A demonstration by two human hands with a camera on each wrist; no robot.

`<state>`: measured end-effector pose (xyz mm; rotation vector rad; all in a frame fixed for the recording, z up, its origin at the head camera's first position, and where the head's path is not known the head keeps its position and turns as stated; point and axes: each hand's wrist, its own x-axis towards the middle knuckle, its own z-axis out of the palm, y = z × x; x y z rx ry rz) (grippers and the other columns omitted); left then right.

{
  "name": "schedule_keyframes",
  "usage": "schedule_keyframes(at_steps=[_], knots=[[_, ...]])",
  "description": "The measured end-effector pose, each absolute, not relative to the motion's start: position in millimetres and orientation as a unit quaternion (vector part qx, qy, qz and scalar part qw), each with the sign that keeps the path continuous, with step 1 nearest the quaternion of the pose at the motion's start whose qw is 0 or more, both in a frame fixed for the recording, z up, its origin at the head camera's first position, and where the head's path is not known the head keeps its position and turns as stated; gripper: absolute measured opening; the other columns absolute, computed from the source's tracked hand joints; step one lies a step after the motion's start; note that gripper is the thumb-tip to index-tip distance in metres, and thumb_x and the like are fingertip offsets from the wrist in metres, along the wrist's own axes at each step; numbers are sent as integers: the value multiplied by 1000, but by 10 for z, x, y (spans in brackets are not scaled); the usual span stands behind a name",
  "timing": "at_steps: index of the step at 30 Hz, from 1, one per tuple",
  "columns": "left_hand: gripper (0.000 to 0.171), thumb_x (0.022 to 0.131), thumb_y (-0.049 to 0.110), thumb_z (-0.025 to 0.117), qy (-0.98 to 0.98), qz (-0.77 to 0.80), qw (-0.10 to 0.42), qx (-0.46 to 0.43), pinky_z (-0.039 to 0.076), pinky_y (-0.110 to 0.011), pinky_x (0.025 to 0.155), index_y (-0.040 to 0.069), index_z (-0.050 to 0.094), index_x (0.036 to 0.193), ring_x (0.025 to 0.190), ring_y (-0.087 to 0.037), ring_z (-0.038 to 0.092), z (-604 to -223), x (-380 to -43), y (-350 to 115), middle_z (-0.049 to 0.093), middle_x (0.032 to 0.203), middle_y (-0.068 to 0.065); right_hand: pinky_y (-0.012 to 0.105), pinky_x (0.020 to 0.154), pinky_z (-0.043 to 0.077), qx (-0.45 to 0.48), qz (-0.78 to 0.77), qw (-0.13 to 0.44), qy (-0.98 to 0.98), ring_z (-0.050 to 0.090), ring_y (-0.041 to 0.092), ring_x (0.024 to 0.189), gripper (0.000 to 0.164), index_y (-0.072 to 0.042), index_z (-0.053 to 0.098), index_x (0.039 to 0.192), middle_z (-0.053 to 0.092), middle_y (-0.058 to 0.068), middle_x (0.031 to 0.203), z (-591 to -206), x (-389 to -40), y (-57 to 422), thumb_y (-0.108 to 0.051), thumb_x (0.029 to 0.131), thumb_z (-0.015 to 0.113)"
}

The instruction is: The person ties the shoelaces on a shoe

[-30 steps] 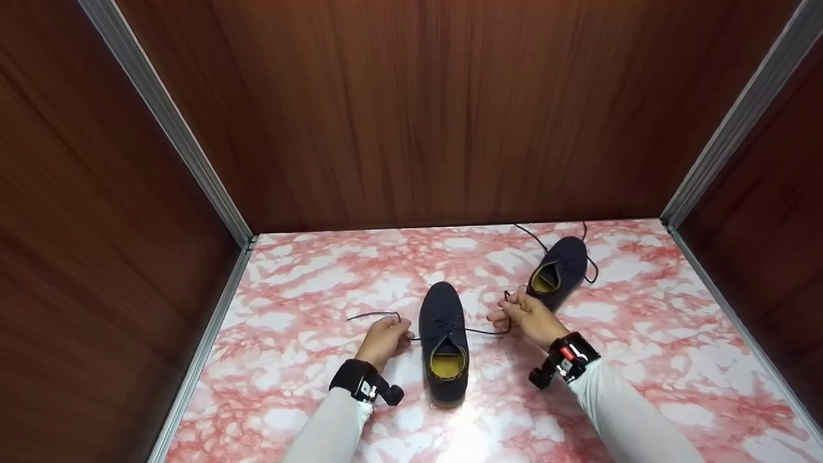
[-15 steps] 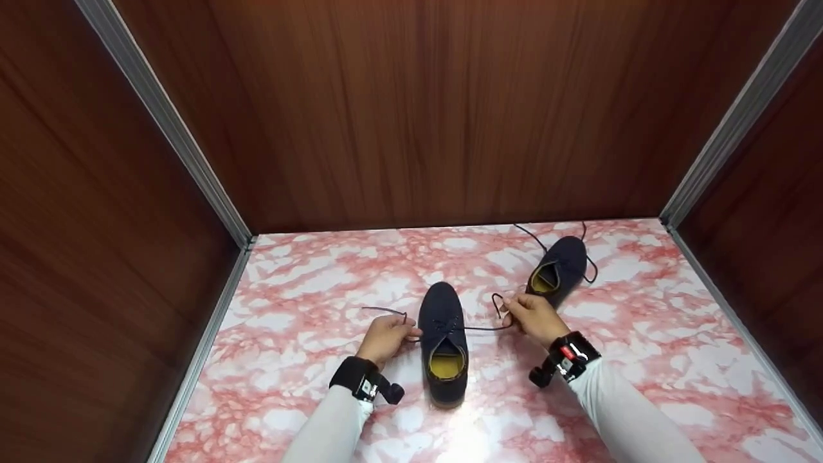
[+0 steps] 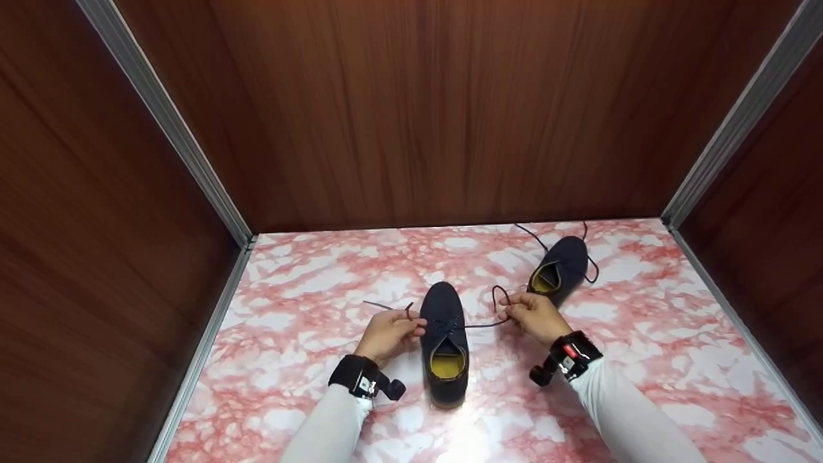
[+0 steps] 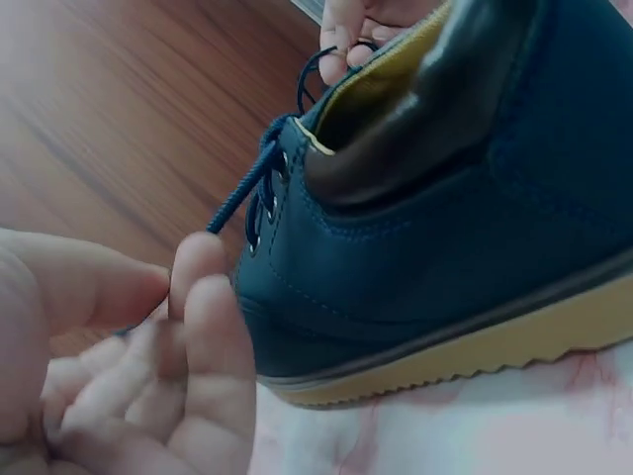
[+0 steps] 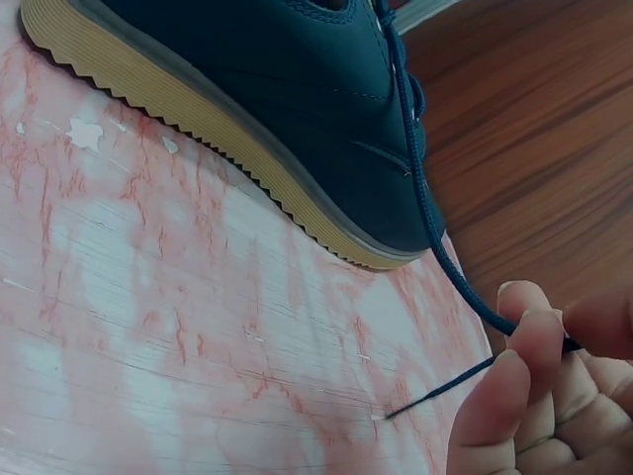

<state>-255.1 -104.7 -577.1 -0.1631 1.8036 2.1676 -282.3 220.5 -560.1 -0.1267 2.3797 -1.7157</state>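
Observation:
A navy lace-up shoe (image 3: 442, 302) with a yellow lining stands upright, toe pointing away, between my hands. My left hand (image 3: 386, 335), at the shoe's left side, pinches one end of its shoelace (image 4: 237, 193) between thumb and fingers; a loose tail (image 3: 378, 305) sticks out to the left. On the right, my right hand (image 3: 535, 317) pinches the other shoelace end (image 3: 481, 326), which runs fairly straight from the eyelets. Beyond those fingertips the lace bends into a small loop (image 3: 500, 289), and in the right wrist view its tip (image 5: 425, 398) hangs free.
A second navy shoe (image 3: 560, 267) lies angled just behind my right hand, its laces loose and spread. Pink-and-white marbled tabletop (image 3: 308, 270) lies under everything. Brown wood-grain panels (image 3: 411, 116) with grey metal corner strips (image 3: 193, 157) enclose the back and sides.
My left hand has shifted slightly right and away from me, closer to the shoe, drawing its lace tail along. The right hand stays nearly in place, while the lace beyond its fingertips now arches into a loop.

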Motion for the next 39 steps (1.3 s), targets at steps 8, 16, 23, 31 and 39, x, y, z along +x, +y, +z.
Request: schedule_keyframes(at_steps=[8, 16, 23, 31, 39], knots=[[27, 102, 6, 63, 633, 759, 144, -39, 53, -23, 63, -10, 64, 124, 73, -8, 66, -5738, -2559, -978, 77, 102, -8, 17, 62, 46, -35, -560, 79, 824, 61, -1, 68, 20, 5, 67, 107, 81, 16, 103, -5593, -2877, 2190, -15, 103, 65], [26, 98, 13, 69, 683, 721, 112, -38, 47, -19, 53, -7, 74, 113, 62, -5, 60, -5713, -2531, -928, 77, 86, -2, 21, 60, 53, -15, -567, 80, 820, 66, 6, 67, 25, 5, 68, 103, 81, 6, 89, -5467, -3015, 2064, -19, 104, 63], [24, 95, 18, 74, 712, 695, 92, -36, 43, -16, 48, -4, 79, 104, 57, -3, 58, -5715, -2515, -904, 78, 80, -2, 20, 65, 50, -35, -509, 12, 860, 64, 9, 73, 21, -1, 75, 102, 78, 13, 95, -5117, -3237, 1428, -20, 100, 66], [22, 95, 17, 73, 717, 689, 99, -44, 43, -15, 48, -3, 80, 103, 57, -2, 59, -5720, -2536, -903, 77, 79, 0, 24, 75, 52, -156, -493, 9, 856, 65, 11, 80, 16, -6, 76, 111, 77, 11, 111, -4975, -3132, 1110, -15, 98, 72], [21, 96, 13, 71, 686, 715, 121, -64, 54, -20, 57, -6, 76, 102, 60, -5, 60, -5744, -2540, -963, 77, 81, -2, 22, 66, 45, -179, -450, 25, 875, 56, 8, 72, 13, -3, 77, 103, 72, 6, 87, -5212, -3055, 1381, -13, 97, 72]])
